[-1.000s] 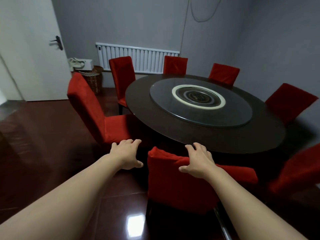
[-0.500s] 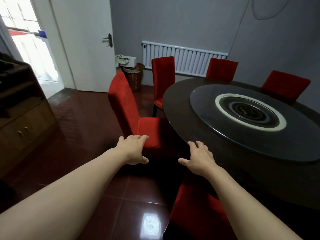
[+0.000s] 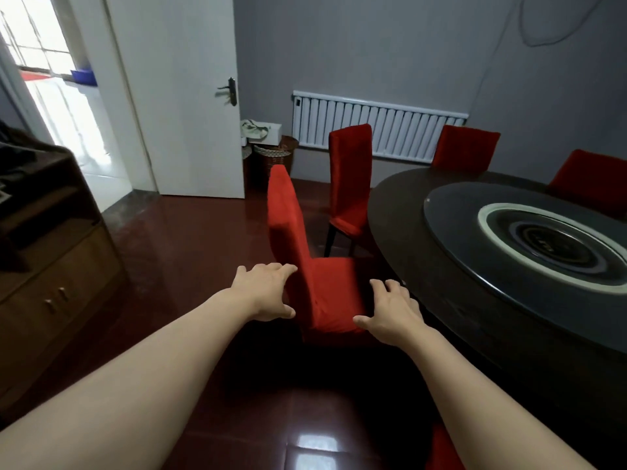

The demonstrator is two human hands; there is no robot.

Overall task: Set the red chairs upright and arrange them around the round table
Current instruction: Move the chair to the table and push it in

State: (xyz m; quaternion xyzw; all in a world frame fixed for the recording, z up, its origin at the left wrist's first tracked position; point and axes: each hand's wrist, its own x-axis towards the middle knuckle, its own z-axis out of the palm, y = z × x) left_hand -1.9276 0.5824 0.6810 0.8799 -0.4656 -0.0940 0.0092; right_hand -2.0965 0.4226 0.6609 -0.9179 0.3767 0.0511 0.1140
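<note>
Red fabric covered the chair (image 3: pixel 315 266) standing upright just left of the round table (image 3: pixel 400 232). The view had swung left from another chair, so this one seemed next. The left hand (image 3: pixel 268 293) and right hand (image 3: pixel 390 313) reached for its seat, fingers spread, gripping nothing.

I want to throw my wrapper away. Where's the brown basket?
In the head view, the woven basket stands on the floor in the far corner, between the open white door on its left and the radiator on its right.
</note>
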